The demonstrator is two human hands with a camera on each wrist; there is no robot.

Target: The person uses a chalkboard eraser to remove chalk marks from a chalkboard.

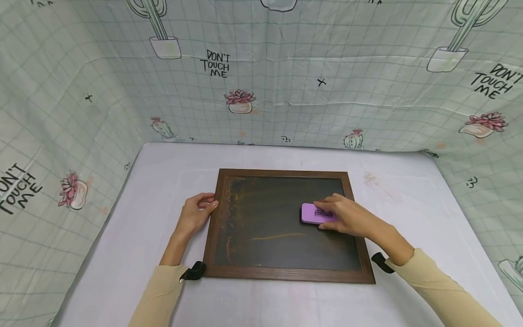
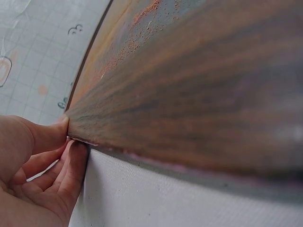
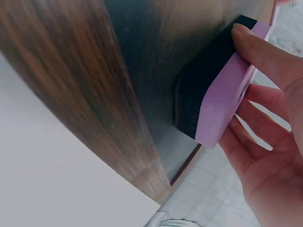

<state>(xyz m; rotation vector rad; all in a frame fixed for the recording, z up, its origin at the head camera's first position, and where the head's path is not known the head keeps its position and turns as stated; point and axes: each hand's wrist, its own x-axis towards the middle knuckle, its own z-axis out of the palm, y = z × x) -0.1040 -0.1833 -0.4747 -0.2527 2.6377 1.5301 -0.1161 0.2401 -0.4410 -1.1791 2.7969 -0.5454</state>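
Note:
A small chalkboard (image 1: 261, 209) with a brown wooden frame (image 1: 286, 273) lies on the white table. Its dark surface carries a yellowish chalk line, smudges and orange dust along the left side. With thumb and fingers, my right hand (image 1: 347, 215) grips a purple eraser (image 1: 309, 213) by its long sides; the black felt (image 3: 189, 101) faces the board's right half. At the frame's left side, my left hand (image 1: 195, 212) pinches the edge. The left wrist view shows the thumb (image 2: 49, 135) against the wood and the fingers lower down by the edge.
A pale grid-patterned cloth (image 1: 282, 109) with plant drawings hangs behind and at both sides. The white table (image 1: 171, 168) surrounds the board, with a faint reddish smudge (image 1: 371, 180) beyond its right corner. Black wrist devices (image 1: 194, 271) sit near both sleeves.

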